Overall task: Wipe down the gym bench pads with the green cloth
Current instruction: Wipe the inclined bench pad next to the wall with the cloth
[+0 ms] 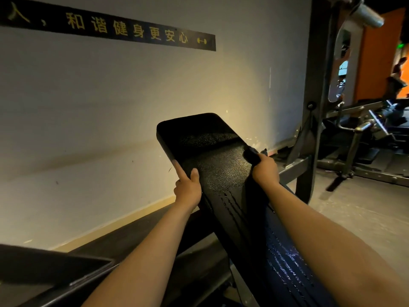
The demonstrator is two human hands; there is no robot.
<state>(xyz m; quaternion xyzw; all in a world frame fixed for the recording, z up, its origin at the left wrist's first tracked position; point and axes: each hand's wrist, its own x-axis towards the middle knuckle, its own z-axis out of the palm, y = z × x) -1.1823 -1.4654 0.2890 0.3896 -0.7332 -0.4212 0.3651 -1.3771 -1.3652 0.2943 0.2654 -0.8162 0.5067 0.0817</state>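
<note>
One cloth (pixel 251 155) in right hand (pixel 264 169), on pad (pixel 212 151)

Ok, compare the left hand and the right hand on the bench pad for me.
The left hand clasps the left edge of the bench pad, thumb on top; the right hand holds a dark bunched cloth at its right edge. The left hand's index finger lies straight along the edge; the right hand's fingers close on the cloth. Both are on the same pad.

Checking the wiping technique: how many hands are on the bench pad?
2. The left hand holds the pad's left edge, thumb on top; the right hand grips a dark wad at its right edge.
</note>
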